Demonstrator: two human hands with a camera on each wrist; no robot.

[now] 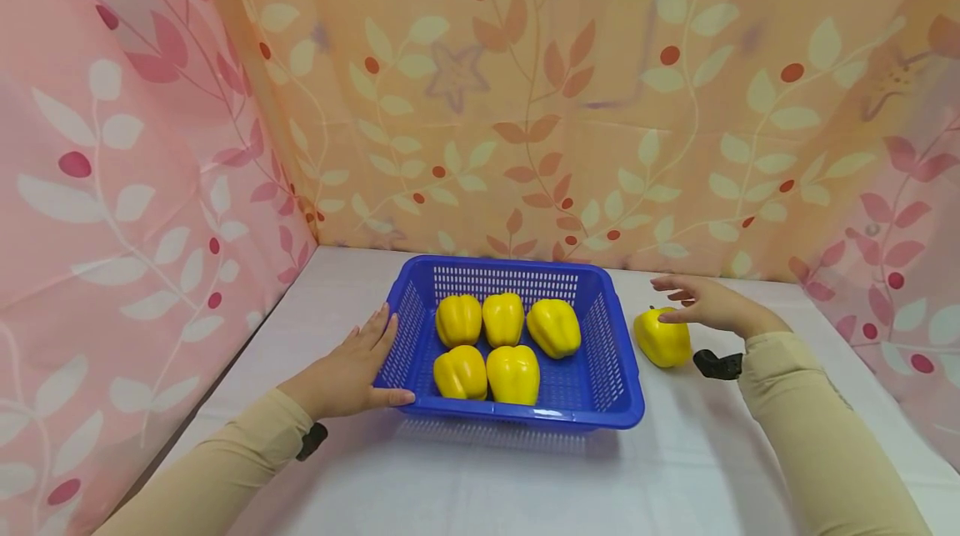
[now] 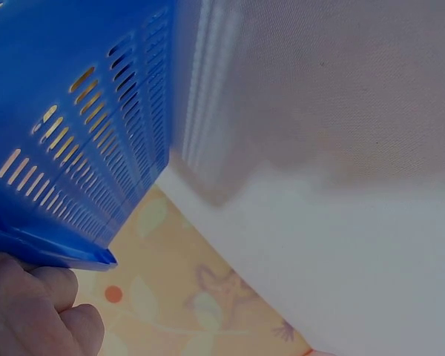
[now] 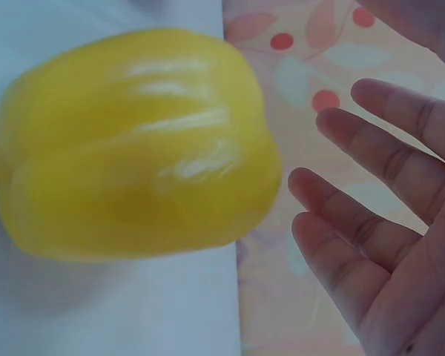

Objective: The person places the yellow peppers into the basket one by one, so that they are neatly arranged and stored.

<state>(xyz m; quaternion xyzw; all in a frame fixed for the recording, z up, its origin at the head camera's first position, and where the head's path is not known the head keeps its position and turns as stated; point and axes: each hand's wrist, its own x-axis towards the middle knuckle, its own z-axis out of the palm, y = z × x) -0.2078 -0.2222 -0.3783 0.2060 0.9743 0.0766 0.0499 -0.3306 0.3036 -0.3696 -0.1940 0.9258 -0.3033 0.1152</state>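
A blue plastic basket [image 1: 525,415] with slotted walls stands on the table and holds several yellow bell peppers [image 1: 513,375]. My left hand [image 1: 341,369] rests on the basket's left rim, fingers extended and thumb at the front corner. In the left wrist view, its fingers lie at the rim beside the slotted blue wall [image 2: 96,126]. To the right of the basket, a single yellow bell pepper [image 1: 663,338] sits on the table. Just above it hovers my right hand [image 1: 708,307], fingers spread. The right wrist view shows this pepper [image 3: 133,148] close up, with the fingertips apart from it.
The table wears a white cloth [image 1: 337,478]. Behind it hangs an orange leaf-patterned curtain [image 1: 525,102]; pink patterned curtains [image 1: 135,186] close off both sides. A black wrist device [image 1: 717,364] sits at the right cuff, close to the lone pepper.
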